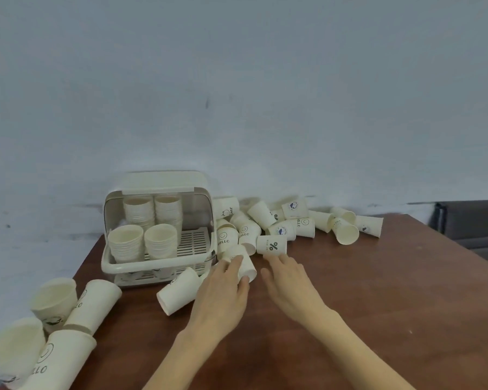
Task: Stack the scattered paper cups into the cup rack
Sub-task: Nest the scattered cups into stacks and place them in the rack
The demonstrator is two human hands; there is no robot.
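Observation:
A cream cup rack (130,267) with its lid raised stands at the table's back left, holding several stacks of white paper cups (126,243). Many loose cups (293,223) lie scattered to its right along the wall. My left hand (223,294) grips a cup lying on its side (247,267) just right of the rack. Fingers extended, my right hand (288,280) reaches toward a cup marked "%" (271,245) and stops just short of it. Another cup (178,289) lies on its side in front of the rack.
The brown wooden table (378,291) abuts a pale wall. A few more cups (54,319) lie at the table's near-left corner. A dark grey seat (473,220) stands beyond the right edge.

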